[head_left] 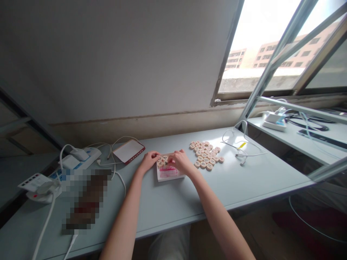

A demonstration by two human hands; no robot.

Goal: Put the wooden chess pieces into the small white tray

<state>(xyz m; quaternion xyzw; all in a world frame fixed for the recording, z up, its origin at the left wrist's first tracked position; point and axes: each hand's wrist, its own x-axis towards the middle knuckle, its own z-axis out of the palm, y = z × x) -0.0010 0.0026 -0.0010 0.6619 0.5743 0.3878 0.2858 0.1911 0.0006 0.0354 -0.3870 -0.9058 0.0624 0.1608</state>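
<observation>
A shallow white box (170,178) sits on the desk in front of me, a pink-red printed sheet in its near part. Several round wooden Chinese chess pieces (160,163) lie in its far left part, marked with dark characters. My left hand (148,160) grips the box at its far left corner. Over the box's far right side, my right hand (179,160) has its fingers pinched downward on a Chinese chess piece, mostly hidden by the fingers. More loose Chinese chess pieces (206,156) are spread flat in a cluster right of the box.
An open box lid (129,151) with a dark red edge lies left of the box. Power strips (84,159) and white cables crowd the desk's left side, near a pixelated object (89,202). A thin cable (241,155) lies at the right. A metal post (253,97) rises by the window.
</observation>
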